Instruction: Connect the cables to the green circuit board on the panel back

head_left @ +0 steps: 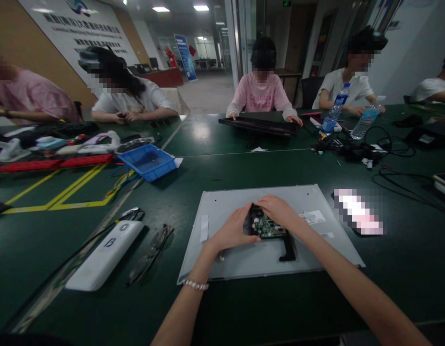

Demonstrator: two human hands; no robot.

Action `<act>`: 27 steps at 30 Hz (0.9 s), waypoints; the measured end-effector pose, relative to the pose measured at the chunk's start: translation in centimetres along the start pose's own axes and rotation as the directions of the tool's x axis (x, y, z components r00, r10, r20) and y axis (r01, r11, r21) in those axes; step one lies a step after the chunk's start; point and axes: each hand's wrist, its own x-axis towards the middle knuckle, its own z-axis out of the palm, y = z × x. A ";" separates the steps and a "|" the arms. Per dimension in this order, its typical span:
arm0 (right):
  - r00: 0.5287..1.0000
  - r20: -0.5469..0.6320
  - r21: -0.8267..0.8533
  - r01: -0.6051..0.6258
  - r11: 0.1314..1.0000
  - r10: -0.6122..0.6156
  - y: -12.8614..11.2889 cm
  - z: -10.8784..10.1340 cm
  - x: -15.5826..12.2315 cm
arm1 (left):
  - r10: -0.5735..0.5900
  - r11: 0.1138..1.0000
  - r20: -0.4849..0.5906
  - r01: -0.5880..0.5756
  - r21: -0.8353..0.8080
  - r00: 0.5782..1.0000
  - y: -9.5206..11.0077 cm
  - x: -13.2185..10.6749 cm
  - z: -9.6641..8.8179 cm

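Observation:
A pale grey flat panel (316,257) lies on the green table in front of me. Over its middle is a green circuit board (269,228) in a black plastic frame, with one black arm (289,251) sticking out toward me. My left hand (234,225) grips the frame's left side, its thumb along the near edge and its fingers at the far corner. My right hand (280,211) curls over the far edge, fingertips close to those of the left. The hands hide part of the board, and its underside is not visible.
Left of the panel are glasses (150,254) and a white power bank (107,254) with a cable. A blue basket (150,163) sits farther back. At right lie a blurred-out phone (357,211), cables and two bottles (336,108). Across the table, a person (264,93) holds a black panel (258,127).

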 end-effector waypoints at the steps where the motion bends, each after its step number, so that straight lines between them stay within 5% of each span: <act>1: 1.000 -0.004 0.013 0.000 1.000 0.000 0.0 0.0 0.0 | -0.001 1.000 0.001 0.001 0.001 1.000 0.0 0.0 0.0; 27: 0.994 -0.037 0.096 -0.098 0.991 0.102 -0.6 -0.5 -0.2 | -0.003 1.000 0.002 0.003 0.018 1.000 -0.1 -0.3 0.1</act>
